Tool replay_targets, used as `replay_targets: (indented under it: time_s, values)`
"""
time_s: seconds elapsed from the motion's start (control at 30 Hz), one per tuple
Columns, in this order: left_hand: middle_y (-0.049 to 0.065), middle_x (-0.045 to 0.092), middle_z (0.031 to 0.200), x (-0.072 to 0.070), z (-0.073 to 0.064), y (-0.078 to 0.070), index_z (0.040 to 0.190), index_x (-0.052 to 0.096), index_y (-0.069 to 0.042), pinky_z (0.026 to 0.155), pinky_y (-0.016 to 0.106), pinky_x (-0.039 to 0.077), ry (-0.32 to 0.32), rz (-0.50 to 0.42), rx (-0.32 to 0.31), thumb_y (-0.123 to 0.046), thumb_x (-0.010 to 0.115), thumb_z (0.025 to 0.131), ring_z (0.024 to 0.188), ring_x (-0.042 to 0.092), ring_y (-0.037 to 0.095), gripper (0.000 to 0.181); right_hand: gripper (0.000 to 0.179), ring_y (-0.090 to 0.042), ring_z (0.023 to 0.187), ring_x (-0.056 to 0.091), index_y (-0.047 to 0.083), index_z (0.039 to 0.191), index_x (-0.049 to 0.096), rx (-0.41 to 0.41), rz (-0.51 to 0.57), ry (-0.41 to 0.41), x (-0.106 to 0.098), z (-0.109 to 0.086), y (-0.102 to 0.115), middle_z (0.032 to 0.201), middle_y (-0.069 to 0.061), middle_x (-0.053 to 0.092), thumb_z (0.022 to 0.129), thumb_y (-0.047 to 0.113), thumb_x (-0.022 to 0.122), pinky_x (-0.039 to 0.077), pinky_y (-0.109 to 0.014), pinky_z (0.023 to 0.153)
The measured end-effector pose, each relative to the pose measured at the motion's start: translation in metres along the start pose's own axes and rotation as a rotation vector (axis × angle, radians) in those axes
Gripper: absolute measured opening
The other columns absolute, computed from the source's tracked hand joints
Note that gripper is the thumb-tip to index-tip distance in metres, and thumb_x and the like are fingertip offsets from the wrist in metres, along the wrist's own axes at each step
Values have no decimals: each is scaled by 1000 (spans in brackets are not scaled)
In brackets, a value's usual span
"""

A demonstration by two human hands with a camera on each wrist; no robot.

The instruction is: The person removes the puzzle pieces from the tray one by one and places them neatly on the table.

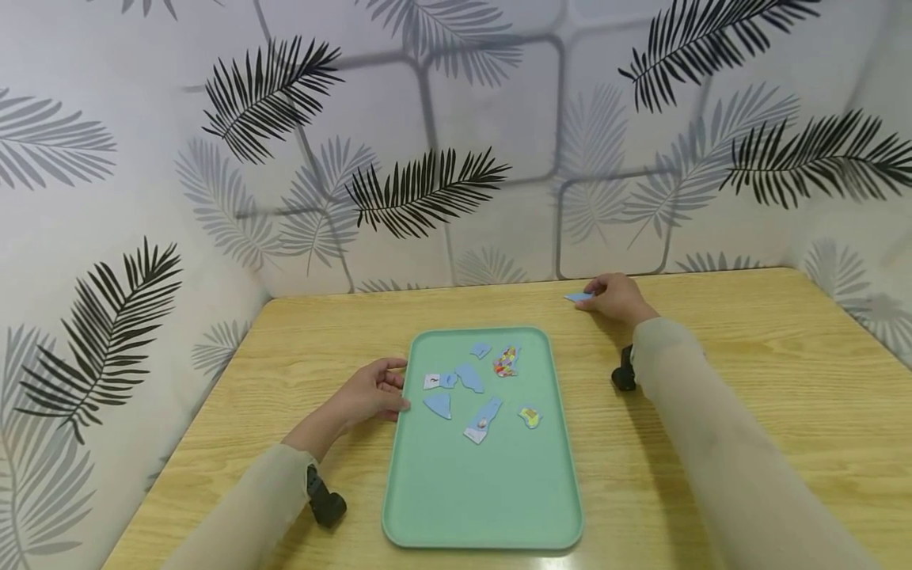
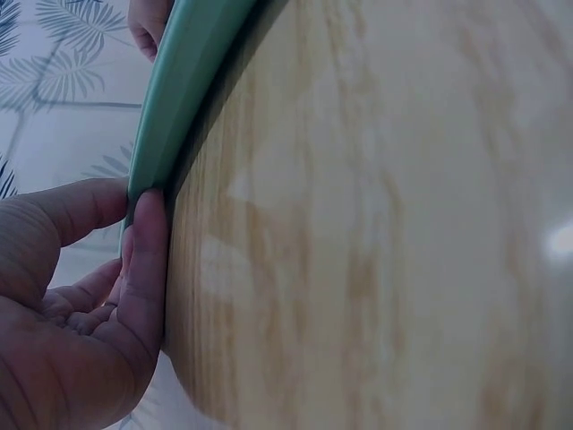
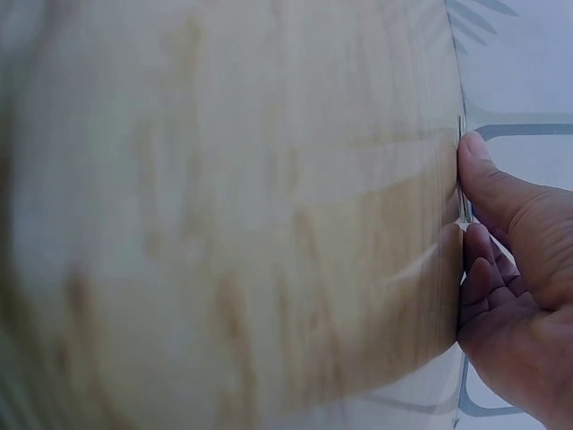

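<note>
My left hand [image 1: 374, 392] is at the left side of a green tray [image 1: 484, 499], pinching its rim between thumb and fingers. The left wrist view shows the fingers [image 2: 148, 269] low against the tray wall. Beyond the tray's far right corner, my right hand [image 1: 618, 298] pinches a flat blue puzzle piece [image 1: 579, 297] close to the table surface. In the right wrist view that piece [image 3: 463, 179] is seen edge-on by the thumb. Several irregular puzzle pieces lie on the tray, among them a blue wedge [image 1: 438, 405], a multicoloured piece [image 1: 507, 362] and a yellow piece [image 1: 530, 417].
The tray lies on a wooden table [image 1: 313, 340]. A wall with a leaf pattern [image 1: 492, 103] rises behind the table's far edge, close to my right hand. Dark wrist cameras, one being the left one [image 1: 326, 503], sit on both wrists.
</note>
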State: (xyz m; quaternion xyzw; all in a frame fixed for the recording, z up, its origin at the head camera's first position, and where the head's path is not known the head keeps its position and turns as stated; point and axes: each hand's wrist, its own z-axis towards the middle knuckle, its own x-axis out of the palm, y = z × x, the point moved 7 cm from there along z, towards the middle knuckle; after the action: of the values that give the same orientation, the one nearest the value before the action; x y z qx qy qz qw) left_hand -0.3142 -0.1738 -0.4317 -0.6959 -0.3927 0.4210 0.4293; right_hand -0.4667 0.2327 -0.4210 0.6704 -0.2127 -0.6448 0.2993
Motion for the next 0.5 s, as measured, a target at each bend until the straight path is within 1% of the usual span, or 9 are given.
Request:
replay_targets:
  time_s: [0.1,0.3,0.5]
  values:
    - [17,50,112,0,0,0,146,34,-1,70,36,57,2,-2,2,11,68,83,85,56,20,73,41,-33,99,47,-6,116,61,4,6,2,0,-1,1,113,-22,55,90,23,72,41,-47,92]
    - [17,50,112,0,0,0,146,35,-1,70,36,57,0,9,15,11,68,82,86,55,21,72,42,-34,100,46,-6,119,60,14,30,14,0,-4,4,114,-22,53,90,23,72,40,-46,92]
    - [16,50,110,0,0,1,145,36,0,70,35,57,-3,10,19,11,69,82,85,55,20,72,47,-36,105,47,-6,123,58,-6,32,33,-2,-6,4,120,-25,52,90,25,71,40,-49,94]
